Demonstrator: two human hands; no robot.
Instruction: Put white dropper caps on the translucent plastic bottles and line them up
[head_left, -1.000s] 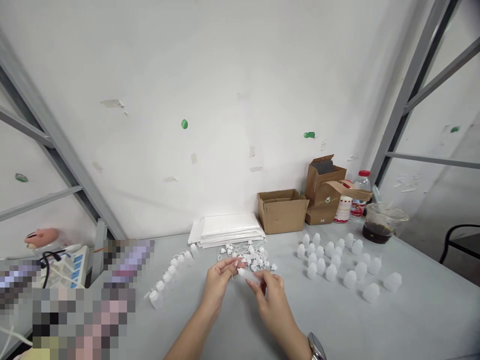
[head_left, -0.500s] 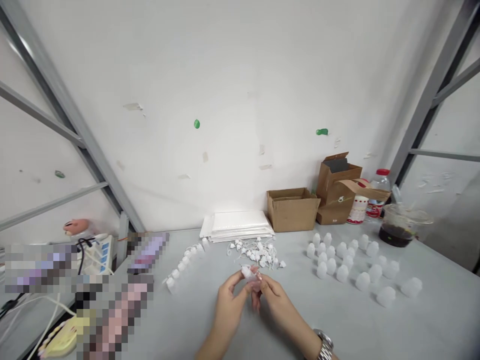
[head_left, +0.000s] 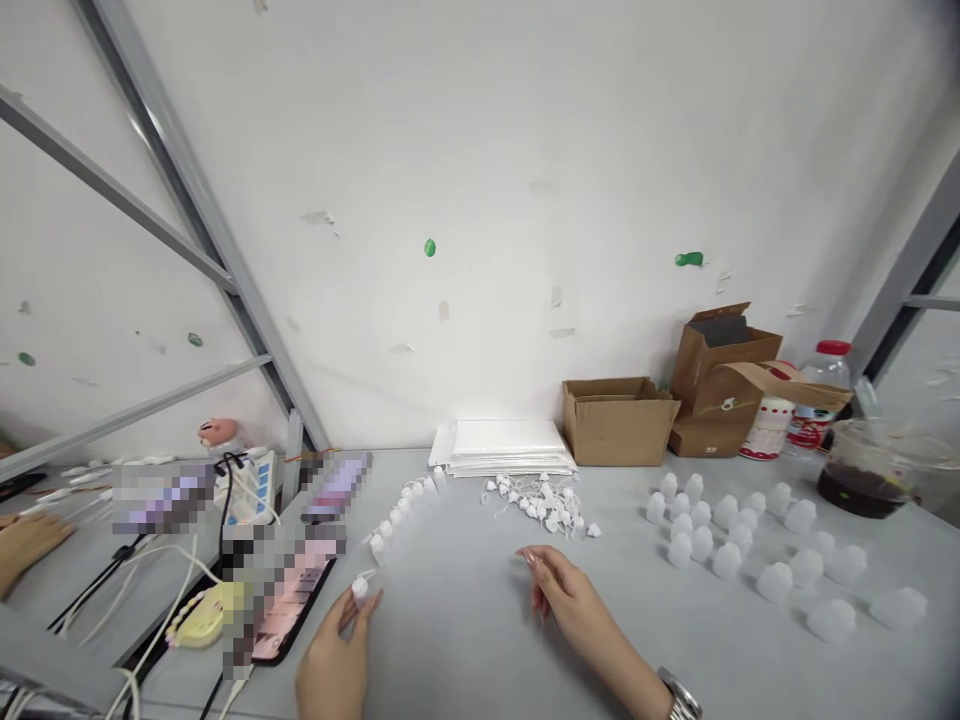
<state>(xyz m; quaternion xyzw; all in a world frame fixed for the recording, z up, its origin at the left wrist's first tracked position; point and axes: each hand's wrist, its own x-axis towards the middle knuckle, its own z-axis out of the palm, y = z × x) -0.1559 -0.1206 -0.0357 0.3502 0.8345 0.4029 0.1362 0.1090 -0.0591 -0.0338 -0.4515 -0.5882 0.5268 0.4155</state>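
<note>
My left hand (head_left: 334, 655) is closed on a small white capped bottle (head_left: 361, 589), holding it low at the near end of a curved row of similar capped bottles (head_left: 401, 507). My right hand (head_left: 574, 605) hovers over the grey table (head_left: 465, 620) with fingers loosely curled and apart, nothing in them. It is nearest the pile of small white caps with strings (head_left: 541, 502). Several translucent uncapped bottles (head_left: 750, 540) stand in a group to the right.
A stack of white sheets (head_left: 508, 446), an open cardboard box (head_left: 616, 420) and a second box (head_left: 720, 375) line the wall. A red-capped bottle (head_left: 821, 390) and a bowl of dark liquid (head_left: 870, 470) sit far right. A power strip (head_left: 247, 487), cables and another person's hand (head_left: 26, 545) are left.
My hands have parted. The left hand carried the capped bottle left and down to the end of the row; the right hand let go and stayed near the middle. The view turned left.
</note>
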